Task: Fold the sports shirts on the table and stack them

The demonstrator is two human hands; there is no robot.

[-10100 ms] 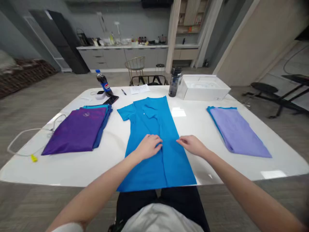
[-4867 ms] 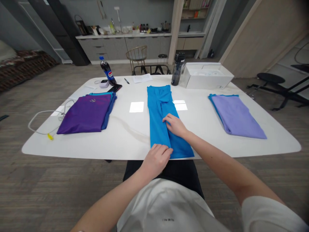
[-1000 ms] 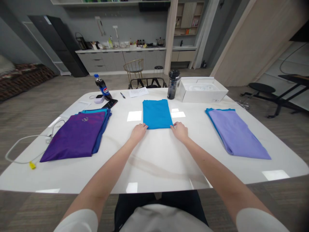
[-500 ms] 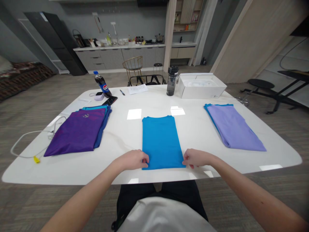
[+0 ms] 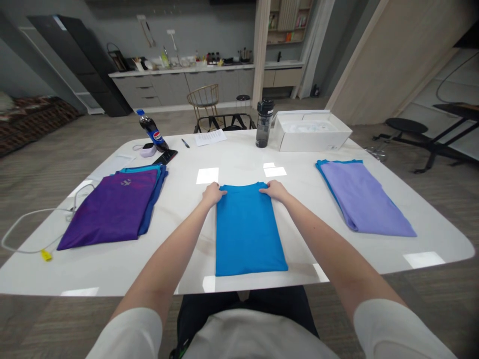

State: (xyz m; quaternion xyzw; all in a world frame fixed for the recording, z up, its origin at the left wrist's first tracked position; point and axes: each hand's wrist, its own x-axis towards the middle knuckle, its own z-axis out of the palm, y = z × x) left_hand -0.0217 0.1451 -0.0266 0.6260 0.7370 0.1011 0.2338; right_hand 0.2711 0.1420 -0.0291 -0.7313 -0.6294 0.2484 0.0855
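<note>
Fingers of left hand (image 5: 213, 193) and right hand (image 5: 275, 191) look clamped on the 2 far corners of the folded blue shirt (image 5: 247, 229). Shirt flat mid-table, near edge by the table (image 5: 310, 199) edge. Purple shirt (image 5: 112, 209) atop left stack, lavender garment (image 5: 368, 199) on right pile.

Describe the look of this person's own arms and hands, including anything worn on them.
The left hand and right hand are ungloved, and neither wrist shows a watch or band. The left sleeve and right sleeve are white and short.
</note>
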